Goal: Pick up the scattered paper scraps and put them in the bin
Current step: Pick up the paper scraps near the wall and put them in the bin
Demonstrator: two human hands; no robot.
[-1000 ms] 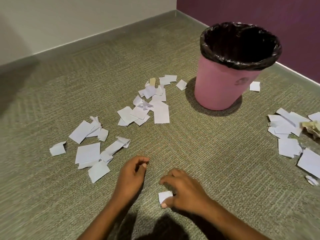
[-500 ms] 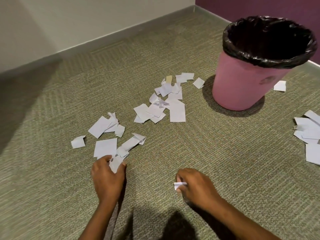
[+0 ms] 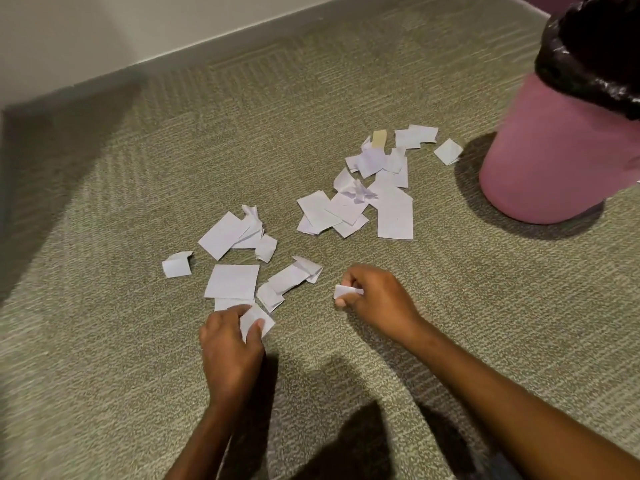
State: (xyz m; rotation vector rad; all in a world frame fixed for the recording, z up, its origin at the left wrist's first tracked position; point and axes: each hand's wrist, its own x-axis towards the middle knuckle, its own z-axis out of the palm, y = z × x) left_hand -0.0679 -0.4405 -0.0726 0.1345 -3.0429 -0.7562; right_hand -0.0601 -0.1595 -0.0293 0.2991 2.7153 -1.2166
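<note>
White paper scraps lie scattered on the carpet in two loose groups: a near group [image 3: 232, 284] just ahead of my hands and a farther group [image 3: 377, 195] toward the bin. The pink bin [image 3: 550, 161] with a black liner stands at the right edge, partly cut off. My left hand [image 3: 230, 344] pinches a white scrap [image 3: 255, 322] between thumb and fingers at the near group's front edge. My right hand [image 3: 375, 299] holds a small folded scrap [image 3: 347, 291] in curled fingers, just above the carpet.
A pale wall with a grey skirting board [image 3: 221, 50] runs along the back. One lone folded scrap [image 3: 177, 265] lies at the left of the near group, and a single square scrap [image 3: 448, 151] sits close to the bin's base. My shadow falls on the carpet below my arms.
My left hand has reached the near group and taken hold of a scrap. My right hand has lifted its scrap and moved forward. The view has shifted left, so the bin sits at the right edge.
</note>
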